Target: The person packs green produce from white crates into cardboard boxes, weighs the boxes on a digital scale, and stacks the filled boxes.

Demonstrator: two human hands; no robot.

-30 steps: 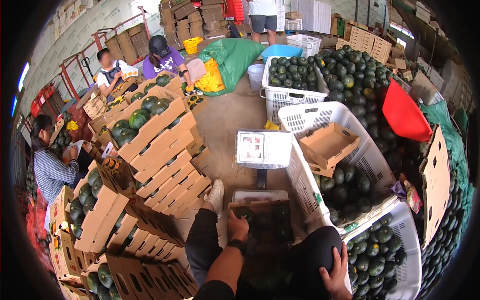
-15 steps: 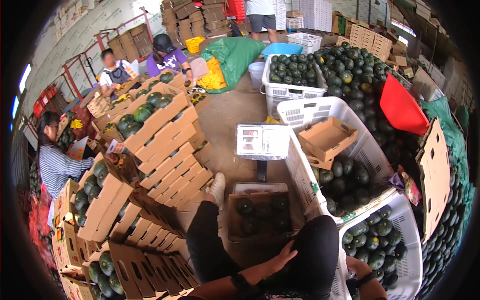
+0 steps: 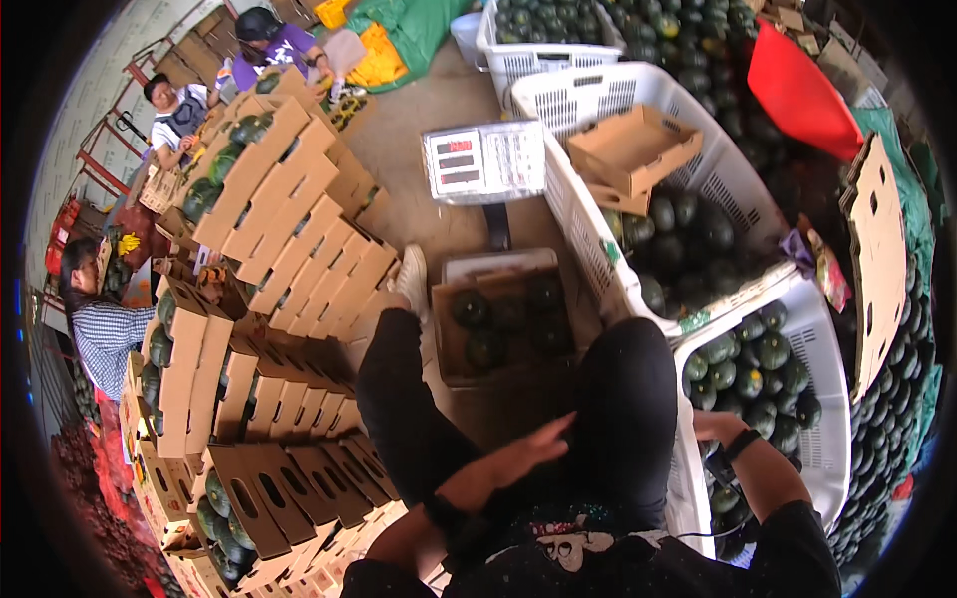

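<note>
Hovering left hand (image 3: 518,460), box (image 3: 503,324) lengthwise crosswise

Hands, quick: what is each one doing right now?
Left hand: open, fingers spread, holding nothing, above the lap.
Right hand: at the white crate of dark green squashes; cannot tell if it grips anything.

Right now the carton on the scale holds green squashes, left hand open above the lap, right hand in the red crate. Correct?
Not quite: the right hand reaches into a white crate, per the head view. The carton of green squashes and the open left hand are as stated.
</note>
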